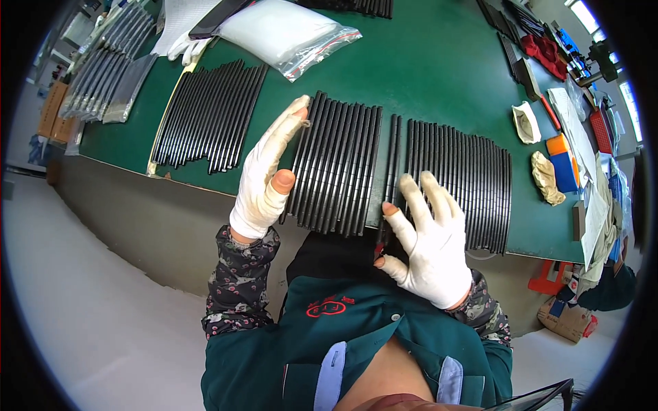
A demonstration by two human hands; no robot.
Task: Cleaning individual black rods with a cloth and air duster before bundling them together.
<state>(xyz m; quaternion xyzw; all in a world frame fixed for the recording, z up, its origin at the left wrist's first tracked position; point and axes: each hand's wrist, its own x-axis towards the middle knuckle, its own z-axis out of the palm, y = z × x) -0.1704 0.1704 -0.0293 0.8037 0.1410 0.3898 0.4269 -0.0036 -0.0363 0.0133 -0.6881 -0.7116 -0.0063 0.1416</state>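
My left hand [260,175], in a white glove with the thumb tip bare, is held on edge with its fingers stretched out. It lies along the left side of a row of slim black rods [336,164]. My right hand [432,250], gloved too with some bare fingertips, is spread palm down over the table's front edge. Its longer fingers reach onto the near part of a second row of black rods [476,185]. Between the two rows lie a couple of separate rods [393,157], beside my right fingertips. Neither hand grips anything.
Another batch of black rods [212,113] lies at the left of the green table [425,61]. Behind are a clear bag of white material [281,34] and bagged bundles [110,75]. At right are an orange-and-blue tape roll [563,164], cloth pieces [545,177] and a red basket [600,130].
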